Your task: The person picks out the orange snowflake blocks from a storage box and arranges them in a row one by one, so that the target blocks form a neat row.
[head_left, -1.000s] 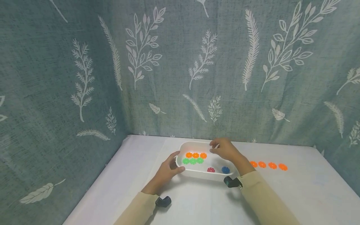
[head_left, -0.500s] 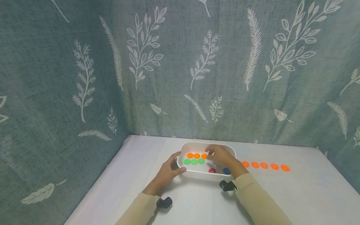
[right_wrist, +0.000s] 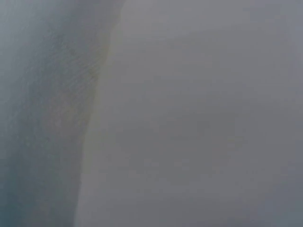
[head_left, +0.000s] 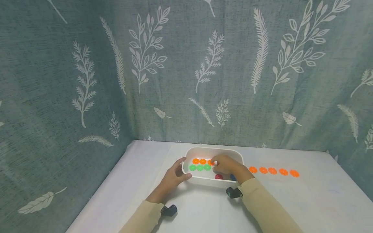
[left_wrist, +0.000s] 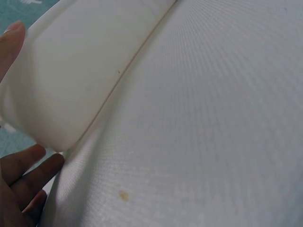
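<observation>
White oval tray — orange, green discs inside.

No writing, label, brand, number or sign can be read anywhere: the leaf-patterned curtain, the white tray and the worktop carry none.

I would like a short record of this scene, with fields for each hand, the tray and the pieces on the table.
left hand: grips the tray's left end
right hand: inside the tray, fingers at the orange pieces; its grasp is unclear
tray: white, holding orange, green, red and blue pieces
table: row of five orange pieces right of the tray
</observation>
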Action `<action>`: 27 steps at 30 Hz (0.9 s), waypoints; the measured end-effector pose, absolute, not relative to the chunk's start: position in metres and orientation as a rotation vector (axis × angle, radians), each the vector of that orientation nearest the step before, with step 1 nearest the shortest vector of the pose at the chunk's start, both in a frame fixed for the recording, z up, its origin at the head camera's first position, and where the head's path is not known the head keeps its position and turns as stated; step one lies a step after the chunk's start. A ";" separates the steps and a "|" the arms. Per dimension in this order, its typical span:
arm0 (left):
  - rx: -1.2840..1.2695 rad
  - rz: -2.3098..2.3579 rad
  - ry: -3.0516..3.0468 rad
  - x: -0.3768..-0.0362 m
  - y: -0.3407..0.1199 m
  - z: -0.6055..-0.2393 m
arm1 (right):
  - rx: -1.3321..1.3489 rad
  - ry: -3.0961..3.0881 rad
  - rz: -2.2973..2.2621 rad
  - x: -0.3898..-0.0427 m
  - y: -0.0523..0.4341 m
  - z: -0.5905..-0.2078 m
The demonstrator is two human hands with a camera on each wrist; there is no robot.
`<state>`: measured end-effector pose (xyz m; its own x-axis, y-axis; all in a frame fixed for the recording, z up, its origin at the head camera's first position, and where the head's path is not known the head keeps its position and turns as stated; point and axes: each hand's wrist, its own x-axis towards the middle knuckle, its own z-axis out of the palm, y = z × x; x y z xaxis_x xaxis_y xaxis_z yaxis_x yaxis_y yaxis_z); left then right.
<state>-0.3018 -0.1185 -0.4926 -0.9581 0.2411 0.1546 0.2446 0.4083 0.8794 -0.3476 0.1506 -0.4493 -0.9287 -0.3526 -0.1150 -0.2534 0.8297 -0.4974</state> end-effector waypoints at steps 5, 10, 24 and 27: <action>-0.453 -1.653 -2.627 -0.302 -0.119 -0.493 | -0.474 2.791 -0.733 -0.348 0.150 -0.450; -0.414 -1.617 -2.653 -0.301 -0.117 -0.493 | -0.503 2.797 -0.719 -0.348 0.150 -0.451; -0.377 -1.619 -2.662 -0.301 -0.116 -0.493 | -0.437 2.804 -0.728 -0.352 0.151 -0.452; -0.376 -1.616 -2.663 -0.300 -0.115 -0.492 | -0.452 2.824 -0.741 -0.353 0.152 -0.454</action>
